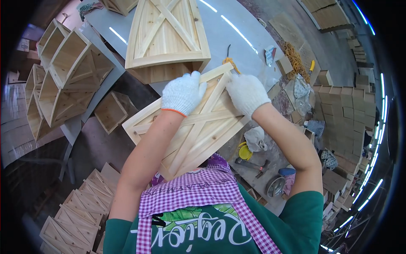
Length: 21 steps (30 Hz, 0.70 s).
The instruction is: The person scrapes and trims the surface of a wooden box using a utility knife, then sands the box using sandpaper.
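Observation:
A pale wooden panel (196,120) with a frame and crossed slats is tilted in front of my chest, its lower corner near the apron. My left hand (183,94), in a white knit glove with an orange cuff, grips the panel's upper edge, its fingertips near a wooden box. My right hand (247,94), also gloved, closes on the panel's upper right corner; its fingertips are partly hidden. Just beyond stands the wooden box (169,31) with an X-braced face and a curved front edge, on the grey table (237,25).
Stacked wooden boxes (69,76) stand on the left, and several X-braced panels (76,216) lie lower left. An orange-handled tool (229,61) lies past my right hand. A hammer (263,168), yellow tape (244,151) and orange cord (294,59) lie on the right.

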{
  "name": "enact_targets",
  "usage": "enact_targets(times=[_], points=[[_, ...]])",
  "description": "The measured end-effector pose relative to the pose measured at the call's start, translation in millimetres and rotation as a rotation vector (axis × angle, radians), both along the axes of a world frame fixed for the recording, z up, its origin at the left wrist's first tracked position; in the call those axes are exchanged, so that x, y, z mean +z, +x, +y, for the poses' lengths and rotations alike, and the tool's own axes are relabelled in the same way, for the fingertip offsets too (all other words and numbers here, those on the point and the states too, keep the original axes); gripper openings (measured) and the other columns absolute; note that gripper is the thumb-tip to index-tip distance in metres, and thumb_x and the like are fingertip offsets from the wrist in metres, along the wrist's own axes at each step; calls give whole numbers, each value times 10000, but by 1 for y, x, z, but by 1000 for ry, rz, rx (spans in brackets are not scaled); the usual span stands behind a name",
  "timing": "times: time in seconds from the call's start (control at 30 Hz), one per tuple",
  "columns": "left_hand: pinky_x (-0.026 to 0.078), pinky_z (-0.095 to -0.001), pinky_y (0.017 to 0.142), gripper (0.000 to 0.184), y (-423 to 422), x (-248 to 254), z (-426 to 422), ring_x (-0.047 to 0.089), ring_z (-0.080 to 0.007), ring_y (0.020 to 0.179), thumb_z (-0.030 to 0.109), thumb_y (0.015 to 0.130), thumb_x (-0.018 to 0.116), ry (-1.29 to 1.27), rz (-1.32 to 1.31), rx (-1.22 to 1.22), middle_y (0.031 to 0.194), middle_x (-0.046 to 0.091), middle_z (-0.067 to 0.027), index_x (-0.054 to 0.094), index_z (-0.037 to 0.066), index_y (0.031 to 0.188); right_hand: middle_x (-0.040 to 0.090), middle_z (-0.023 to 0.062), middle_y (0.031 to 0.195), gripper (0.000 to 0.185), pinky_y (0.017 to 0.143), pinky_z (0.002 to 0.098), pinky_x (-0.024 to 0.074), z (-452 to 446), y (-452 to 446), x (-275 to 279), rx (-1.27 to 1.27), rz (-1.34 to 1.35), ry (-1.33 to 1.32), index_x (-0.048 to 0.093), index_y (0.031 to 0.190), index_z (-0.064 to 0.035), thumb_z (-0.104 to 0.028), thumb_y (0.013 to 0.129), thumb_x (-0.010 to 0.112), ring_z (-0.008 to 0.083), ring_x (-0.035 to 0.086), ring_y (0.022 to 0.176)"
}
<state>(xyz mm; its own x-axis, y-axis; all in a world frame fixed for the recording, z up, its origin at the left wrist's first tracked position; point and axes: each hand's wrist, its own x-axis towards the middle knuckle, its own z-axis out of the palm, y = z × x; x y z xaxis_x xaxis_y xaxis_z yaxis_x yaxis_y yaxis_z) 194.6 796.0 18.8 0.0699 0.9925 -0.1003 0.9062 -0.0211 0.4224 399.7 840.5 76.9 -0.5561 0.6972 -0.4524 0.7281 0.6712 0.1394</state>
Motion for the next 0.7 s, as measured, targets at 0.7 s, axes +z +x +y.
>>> enact_targets(times=[0.7], points=[[577,-489,757,325,0,-1,-5,714,-372,858,339,1003,536,26,18,-38,967,707,-189,617,89,1194,692,101,956,139,818,423,542,11,-19,-42,122,651,230,728,929,-84,-181,836,691,303,669,916]])
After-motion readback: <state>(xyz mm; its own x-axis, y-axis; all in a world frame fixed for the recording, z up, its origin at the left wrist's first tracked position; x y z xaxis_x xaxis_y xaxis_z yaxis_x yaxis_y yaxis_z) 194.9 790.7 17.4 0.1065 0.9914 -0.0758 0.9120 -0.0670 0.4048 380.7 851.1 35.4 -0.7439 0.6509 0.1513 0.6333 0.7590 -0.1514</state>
